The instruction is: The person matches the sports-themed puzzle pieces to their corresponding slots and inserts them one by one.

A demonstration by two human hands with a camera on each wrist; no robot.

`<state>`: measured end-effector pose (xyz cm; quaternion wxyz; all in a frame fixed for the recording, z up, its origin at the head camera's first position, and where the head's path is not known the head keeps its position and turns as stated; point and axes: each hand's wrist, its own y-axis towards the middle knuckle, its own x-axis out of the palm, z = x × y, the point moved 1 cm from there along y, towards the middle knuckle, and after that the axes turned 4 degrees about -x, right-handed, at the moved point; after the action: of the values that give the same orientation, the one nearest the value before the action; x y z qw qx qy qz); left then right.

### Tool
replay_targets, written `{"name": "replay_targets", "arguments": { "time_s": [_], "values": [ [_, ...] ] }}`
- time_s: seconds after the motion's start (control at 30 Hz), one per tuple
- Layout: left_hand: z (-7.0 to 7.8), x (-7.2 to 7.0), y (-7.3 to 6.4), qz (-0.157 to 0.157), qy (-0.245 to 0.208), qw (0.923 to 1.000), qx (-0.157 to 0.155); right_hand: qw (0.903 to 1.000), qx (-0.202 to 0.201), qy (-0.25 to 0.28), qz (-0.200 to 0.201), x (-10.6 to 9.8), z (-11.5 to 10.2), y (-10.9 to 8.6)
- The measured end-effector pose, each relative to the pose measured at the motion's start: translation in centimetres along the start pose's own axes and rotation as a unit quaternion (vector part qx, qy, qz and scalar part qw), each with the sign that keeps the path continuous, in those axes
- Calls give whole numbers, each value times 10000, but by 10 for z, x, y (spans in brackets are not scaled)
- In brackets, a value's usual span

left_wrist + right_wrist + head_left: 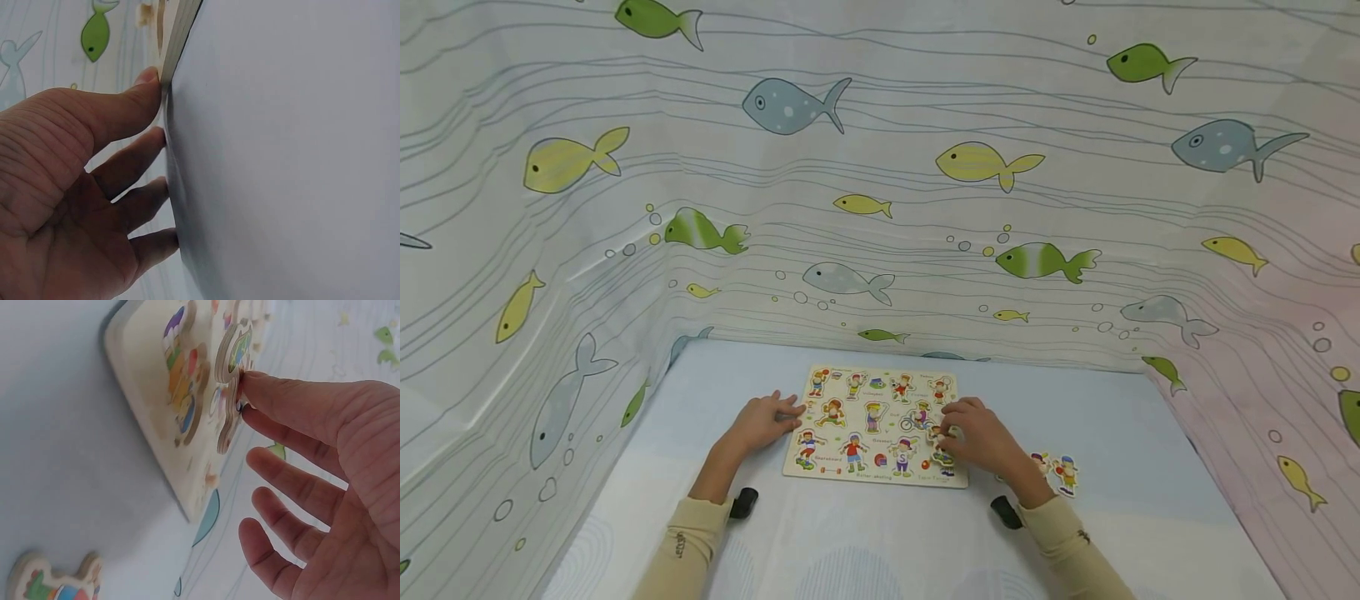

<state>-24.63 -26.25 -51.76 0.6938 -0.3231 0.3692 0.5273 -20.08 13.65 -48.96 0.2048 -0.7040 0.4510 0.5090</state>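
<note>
A wooden puzzle board (pixel 959 482) with cartoon sports figures lies on the table. My right hand (pixel 976 433) is over its right side. Between thumb and index finger it pinches a puzzle piece (pixel 224 362), held tilted over the board in the right wrist view; the other fingers are spread. Beside the held piece, another figure piece (pixel 181 394) stands raised on the board. My left hand (pixel 766 421) is at the board's left edge. In the left wrist view its thumb touches the board's side, and the other fingers extend loosely down to the table.
Loose figure pieces (pixel 1065 477) lie on the table right of the board, some partly hidden behind the right forearm. Black devices sit at the left wrist (pixel 744 502) and right wrist (pixel 1006 512). Fish-patterned sheeting (pixel 917 242) rises behind the table and at both sides.
</note>
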Motion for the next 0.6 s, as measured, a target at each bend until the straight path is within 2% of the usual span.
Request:
{"name": "replay_targets", "arguments": {
  "time_s": [0.13,0.33,0.6],
  "values": [
    [0,0,0,3,-3,10000,-24,10000,-74,-29,-49,3,-7,7],
    [0,0,0,-20,-42,10000,-84,9990,-437,65,-63,8,-18,19],
    [1,0,2,-87,-76,9999,-114,9975,-704,-36,-101,16,-31,32]
  ]
}}
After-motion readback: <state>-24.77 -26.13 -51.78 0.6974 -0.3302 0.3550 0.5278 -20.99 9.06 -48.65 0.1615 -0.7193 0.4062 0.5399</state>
